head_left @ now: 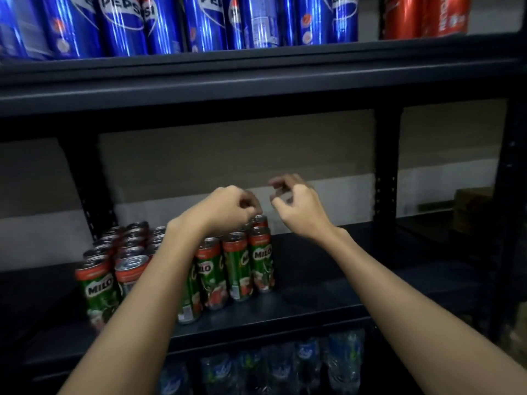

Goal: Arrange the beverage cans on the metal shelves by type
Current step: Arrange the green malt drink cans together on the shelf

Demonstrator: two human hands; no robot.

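Dark metal shelves [256, 89] are standing against a pale wall. Milo cans [236, 266] — green with red tops, all upright — are clustered left on the middle shelf. Left hand [228, 208] is pinching the rear can's rim; right hand [296, 205] is hovering beside it, fingers loosely curled, holding nothing.

— What stands behind the racking?
— A pale wall [233, 155], its lower band [328, 201] lighter.
— And to the right?
— Cardboard boxes [472, 206], blurred, near a dark upright post [387, 166]. The light is dim.
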